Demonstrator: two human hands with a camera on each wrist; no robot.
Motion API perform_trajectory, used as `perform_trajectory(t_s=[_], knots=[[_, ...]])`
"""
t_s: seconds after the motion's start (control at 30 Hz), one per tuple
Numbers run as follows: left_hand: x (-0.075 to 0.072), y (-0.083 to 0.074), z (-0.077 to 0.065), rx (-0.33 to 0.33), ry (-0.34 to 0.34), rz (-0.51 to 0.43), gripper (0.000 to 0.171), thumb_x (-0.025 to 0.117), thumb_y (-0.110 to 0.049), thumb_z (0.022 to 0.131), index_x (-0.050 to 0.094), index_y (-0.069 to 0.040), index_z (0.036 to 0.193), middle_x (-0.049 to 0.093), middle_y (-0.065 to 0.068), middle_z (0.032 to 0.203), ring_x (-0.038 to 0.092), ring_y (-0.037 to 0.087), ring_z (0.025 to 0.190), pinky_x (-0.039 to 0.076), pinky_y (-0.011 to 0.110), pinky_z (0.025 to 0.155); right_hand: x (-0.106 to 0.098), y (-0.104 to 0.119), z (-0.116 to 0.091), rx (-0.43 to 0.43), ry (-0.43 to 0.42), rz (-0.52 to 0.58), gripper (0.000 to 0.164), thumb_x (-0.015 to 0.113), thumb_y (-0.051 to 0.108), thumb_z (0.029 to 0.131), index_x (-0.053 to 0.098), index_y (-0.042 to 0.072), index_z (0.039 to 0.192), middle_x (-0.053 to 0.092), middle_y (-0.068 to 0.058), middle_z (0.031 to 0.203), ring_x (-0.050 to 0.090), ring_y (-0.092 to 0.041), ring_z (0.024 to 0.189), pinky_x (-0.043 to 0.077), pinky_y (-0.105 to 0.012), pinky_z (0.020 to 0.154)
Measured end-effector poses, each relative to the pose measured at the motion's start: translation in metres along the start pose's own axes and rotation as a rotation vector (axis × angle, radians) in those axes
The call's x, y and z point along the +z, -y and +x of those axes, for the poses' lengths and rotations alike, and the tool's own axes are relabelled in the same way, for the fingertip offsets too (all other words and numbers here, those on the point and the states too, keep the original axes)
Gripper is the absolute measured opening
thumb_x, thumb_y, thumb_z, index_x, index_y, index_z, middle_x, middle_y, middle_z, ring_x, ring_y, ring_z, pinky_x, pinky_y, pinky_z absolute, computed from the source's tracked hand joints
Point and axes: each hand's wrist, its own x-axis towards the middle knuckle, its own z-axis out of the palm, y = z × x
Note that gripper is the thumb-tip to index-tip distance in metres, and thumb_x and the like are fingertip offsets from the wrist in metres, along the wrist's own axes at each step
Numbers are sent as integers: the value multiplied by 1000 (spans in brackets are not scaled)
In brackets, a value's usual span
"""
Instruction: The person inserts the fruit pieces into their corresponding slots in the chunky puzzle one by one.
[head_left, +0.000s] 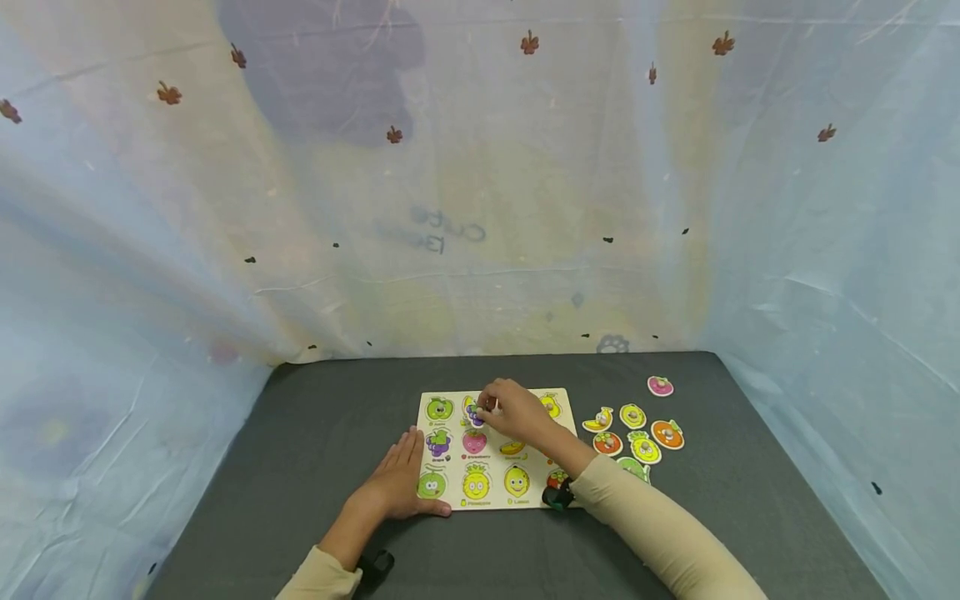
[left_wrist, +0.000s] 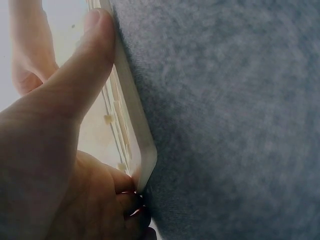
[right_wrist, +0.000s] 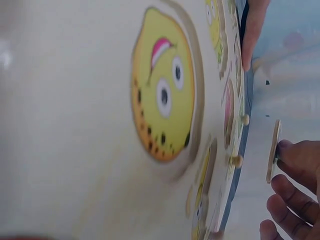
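Observation:
A pale wooden puzzle board (head_left: 495,464) with rows of smiling fruit pictures lies on the dark table. My right hand (head_left: 516,410) pinches a purple grape piece (head_left: 473,412) over the board's top row. In the right wrist view that thin piece (right_wrist: 274,152) stands on edge between thumb and fingertips, raised off the board. At the board's near left corner, my left hand (head_left: 400,479) rests with fingers extended along the left side. Its thumb (left_wrist: 97,45) lies along the near edge in the left wrist view. A lemon picture (right_wrist: 165,90) shows large in the right wrist view.
Right of the board lie several loose pieces, among them a banana (head_left: 597,420), a pineapple (head_left: 645,447), an orange one (head_left: 667,434) and a pink one (head_left: 660,386) farther back. Small wooden pegs (right_wrist: 237,161) stick up from the board. Patterned curtains (head_left: 480,183) enclose the table.

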Motion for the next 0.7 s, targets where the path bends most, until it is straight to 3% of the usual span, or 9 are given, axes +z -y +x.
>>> perform_trajectory(t_s=[0.7], knots=[[-9, -8, -6, -8, -3, 22, 138, 89, -65, 79, 15, 10, 167, 10, 31, 176, 12, 46, 164, 17, 58, 132, 29, 28, 10, -45, 89, -40, 13, 80, 34, 100, 75, 22, 104, 64, 11, 94, 57, -3, 82, 50, -22, 70]])
